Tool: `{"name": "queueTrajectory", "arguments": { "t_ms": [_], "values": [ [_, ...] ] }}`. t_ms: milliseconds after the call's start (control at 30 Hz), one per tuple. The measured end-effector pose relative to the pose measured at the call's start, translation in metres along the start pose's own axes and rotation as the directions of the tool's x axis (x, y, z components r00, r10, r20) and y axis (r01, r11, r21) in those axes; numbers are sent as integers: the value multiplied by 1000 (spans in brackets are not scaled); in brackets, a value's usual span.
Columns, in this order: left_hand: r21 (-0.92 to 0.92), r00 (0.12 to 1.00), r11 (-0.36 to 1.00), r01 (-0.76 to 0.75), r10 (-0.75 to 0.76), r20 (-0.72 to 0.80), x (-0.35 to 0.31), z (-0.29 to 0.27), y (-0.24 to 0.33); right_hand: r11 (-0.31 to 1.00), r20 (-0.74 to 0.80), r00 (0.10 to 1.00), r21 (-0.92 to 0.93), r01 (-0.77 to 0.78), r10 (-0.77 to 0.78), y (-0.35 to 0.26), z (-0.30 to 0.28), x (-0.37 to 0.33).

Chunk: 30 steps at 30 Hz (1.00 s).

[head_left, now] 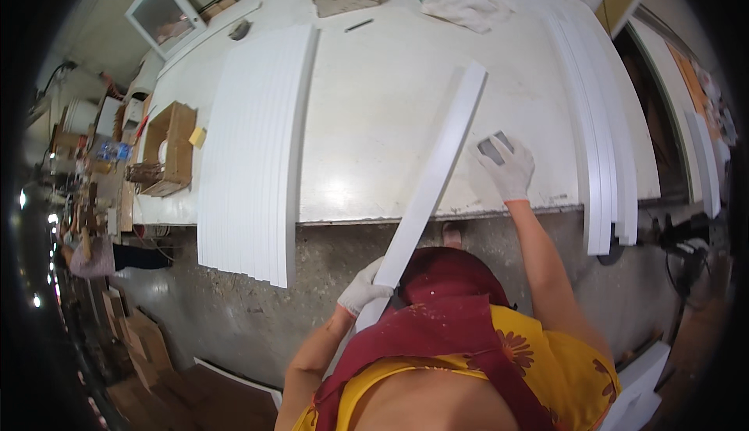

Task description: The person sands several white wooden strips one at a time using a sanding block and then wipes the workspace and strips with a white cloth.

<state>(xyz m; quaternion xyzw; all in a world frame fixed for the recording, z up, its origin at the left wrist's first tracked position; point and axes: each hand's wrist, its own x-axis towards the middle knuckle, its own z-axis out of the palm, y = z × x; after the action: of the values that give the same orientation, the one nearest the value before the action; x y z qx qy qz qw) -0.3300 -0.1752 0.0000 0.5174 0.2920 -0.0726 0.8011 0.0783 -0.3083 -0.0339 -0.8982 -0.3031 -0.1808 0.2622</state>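
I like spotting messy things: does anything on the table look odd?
Yes, the crumpled white cloth lies bunched near the far edge of the broad white table, unlike the long white strips lined up neatly at left.

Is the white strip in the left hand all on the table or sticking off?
Sticking off: the strip crosses the front edge of the table, and the left hand holds it past that edge.

We find the white tabletop [367, 119] bright and evenly lit around the right hand's fingers [499, 169]. Below these fingers, the floor [339, 251] looks dimmer. Far to their left, small white lights [37, 300] glare among blurred, dark surroundings. Toward the margins, straight lines bend.
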Motion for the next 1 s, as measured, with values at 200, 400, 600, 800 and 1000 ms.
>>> {"name": "queueTrajectory", "arguments": {
  "t_ms": [200,400,600,800,1000],
  "values": [
    [142,931,990,-12,62,-359,-54,-26,13,1000,37,999,3,29,-29,7,5,-4],
    [414,798,909,-51,286,-531,-36,-74,66,998,24,998,-8,64,-64,14,7,-2],
    [618,706,786,-25,452,-546,7,-123,81,996,13,996,-17,85,-85,14,8,-5],
    [664,662,747,-37,516,-544,39,-153,90,996,0,996,22,90,-90,17,12,-4],
    [738,606,649,183,517,-605,40,-165,93,994,8,994,-7,106,-106,10,11,-5]
  ]
}}
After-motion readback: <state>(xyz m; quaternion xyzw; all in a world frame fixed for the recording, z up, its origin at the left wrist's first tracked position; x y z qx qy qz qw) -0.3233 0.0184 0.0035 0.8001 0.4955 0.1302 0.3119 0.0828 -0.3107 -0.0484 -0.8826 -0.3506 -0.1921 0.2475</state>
